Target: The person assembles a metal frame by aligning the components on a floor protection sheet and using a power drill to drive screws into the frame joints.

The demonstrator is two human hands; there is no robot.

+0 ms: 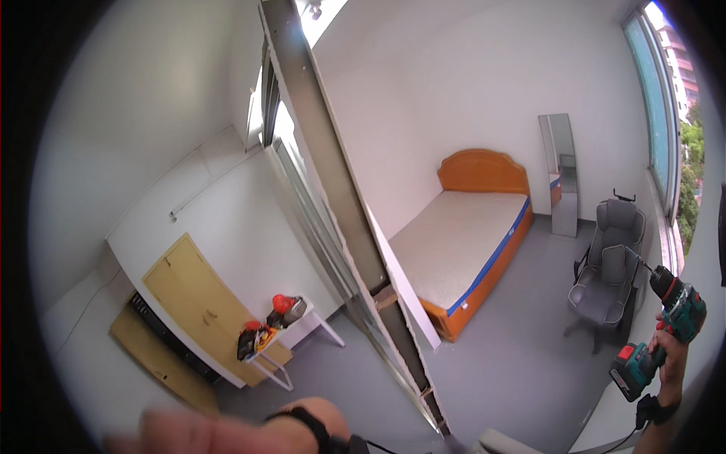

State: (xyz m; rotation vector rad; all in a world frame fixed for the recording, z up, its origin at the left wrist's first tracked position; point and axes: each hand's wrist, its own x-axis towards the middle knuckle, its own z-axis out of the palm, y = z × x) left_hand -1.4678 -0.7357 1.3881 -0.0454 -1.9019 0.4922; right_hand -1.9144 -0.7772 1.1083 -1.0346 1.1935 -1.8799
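Right hand (671,356): at the lower right edge of the view, raised, fingers wrapped fully around the handle of a cordless drill (665,327).
Drill: green and black body with a red battery catch, its bit pointing up and to the left, held in the air in front of the window side of the room, clear of every surface.
Left hand (198,433): blurred at the bottom edge, lying flat and stretched to the left; it seems to hold nothing, but the blur makes the fingers hard to judge. A dark strap sits on its wrist.
Metal frame (327,151): a long grey upright strip running from the top of the view down to the floor, between the two hands.
Bed (463,242): bare mattress on an orange wooden frame, against the far wall.
Chair (609,265): grey office chair, near the drill but behind it.
Small table (302,327): white, left of the frame, carrying red and black tools.
Mirror (561,172): leaning on the far wall beside the bed.
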